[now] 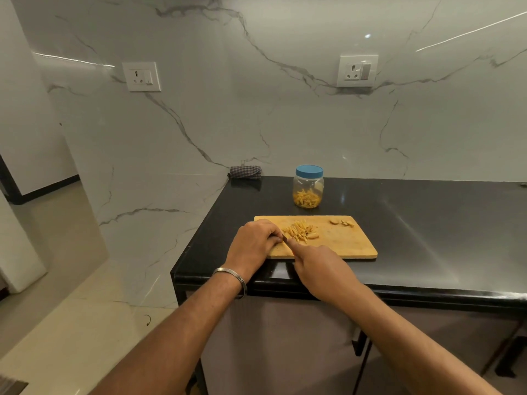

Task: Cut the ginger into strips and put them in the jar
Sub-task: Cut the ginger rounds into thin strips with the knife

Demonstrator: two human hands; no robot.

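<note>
Left hand [252,242] curled, pinned something small at cutting board [350,246] near-left edge. Right hand [322,270] gripped knife [286,241], blade just beside left fingertips. Ginger strips [299,233] heaped right of left fingers. Jar [308,189] stood capped beyond board.

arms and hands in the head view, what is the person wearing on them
Both forearms are bare, with no sleeves in view. The left hand has a thin silver metal bangle round its wrist, with small dark markings. The right hand shows no jewellery or gloves.
</note>
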